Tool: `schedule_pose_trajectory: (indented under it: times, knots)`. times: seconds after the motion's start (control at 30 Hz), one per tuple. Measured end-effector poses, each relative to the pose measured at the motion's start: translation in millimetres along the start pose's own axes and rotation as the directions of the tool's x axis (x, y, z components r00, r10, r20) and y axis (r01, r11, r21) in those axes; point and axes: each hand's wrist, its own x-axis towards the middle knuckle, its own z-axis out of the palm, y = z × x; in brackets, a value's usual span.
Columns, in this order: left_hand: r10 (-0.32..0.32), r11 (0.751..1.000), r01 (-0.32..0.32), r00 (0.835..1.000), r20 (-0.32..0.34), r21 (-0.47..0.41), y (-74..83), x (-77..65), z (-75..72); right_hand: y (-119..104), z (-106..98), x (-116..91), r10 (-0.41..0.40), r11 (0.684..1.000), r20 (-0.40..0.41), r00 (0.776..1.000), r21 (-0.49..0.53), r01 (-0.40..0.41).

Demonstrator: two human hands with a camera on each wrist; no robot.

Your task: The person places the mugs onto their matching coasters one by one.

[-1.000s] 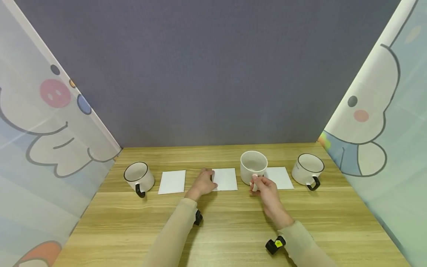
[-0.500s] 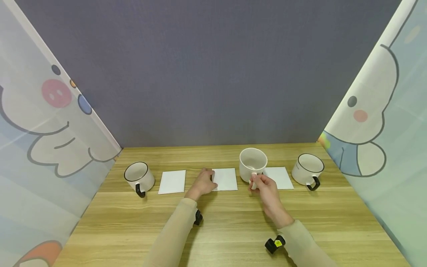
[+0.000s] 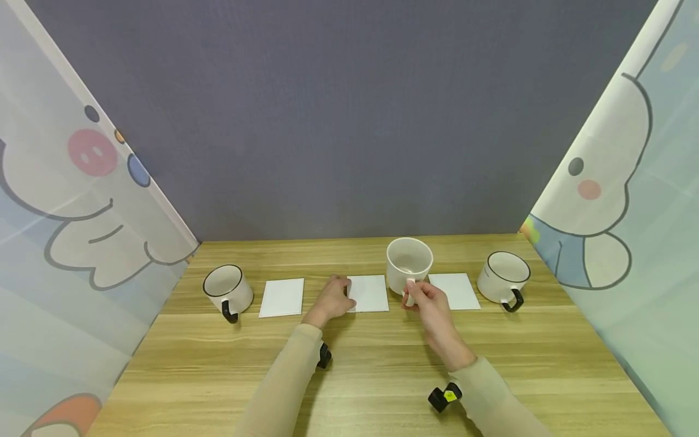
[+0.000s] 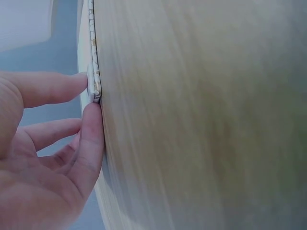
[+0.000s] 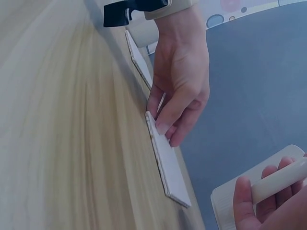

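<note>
My right hand (image 3: 435, 306) grips the handle of an all-white mug (image 3: 400, 278), which is upright. In the head view the mug's left side overlaps the right edge of the middle white square coaster (image 3: 368, 295). My left hand (image 3: 330, 299) holds that coaster at its left edge, thumb on the top face and a finger against the side, as the left wrist view shows at the coaster's edge (image 4: 95, 79). In the right wrist view the fingers (image 5: 242, 191) curl round the mug's handle, while the coaster (image 5: 170, 167) lies on the table.
A white coaster (image 3: 281, 298) lies left of my left hand, and another coaster (image 3: 457, 291) lies right of the held mug. White mugs with black rims and black handles stand at the left (image 3: 235, 294) and right (image 3: 497, 285). A grey panel (image 3: 349, 133) rises behind the wooden table (image 3: 377, 370).
My right hand has moved the white mug upward and a little left, toward the middle coaster. My left hand has stayed on the coaster's edge.
</note>
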Motion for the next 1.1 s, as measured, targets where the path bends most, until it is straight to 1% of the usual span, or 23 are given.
schedule_pose_trajectory:
  times: [0.23,0.47,0.77,1.1]
  knots:
    - [0.004,1.0,-0.004,1.0,-0.01,0.008,-0.9,1.4,-0.3,-3.2,12.0,-0.2,-0.004,1.0,0.012,1.0,-0.014,0.004]
    - [0.007,1.0,-0.007,1.0,-0.021,0.005,-2.1,3.3,0.9,-1.9,21.4,0.8,0.001,1.0,0.019,1.0,0.006,-0.001]
    - [0.002,1.0,-0.002,1.0,-0.02,-0.005,-4.0,4.5,2.2,-0.6,36.0,1.2,0.002,1.0,0.015,1.0,0.012,-0.002]
    - [0.011,1.0,-0.011,1.0,-0.026,0.007,-4.7,5.0,1.5,3.3,49.1,2.2,0.047,0.999,0.036,0.998,0.024,-0.048]
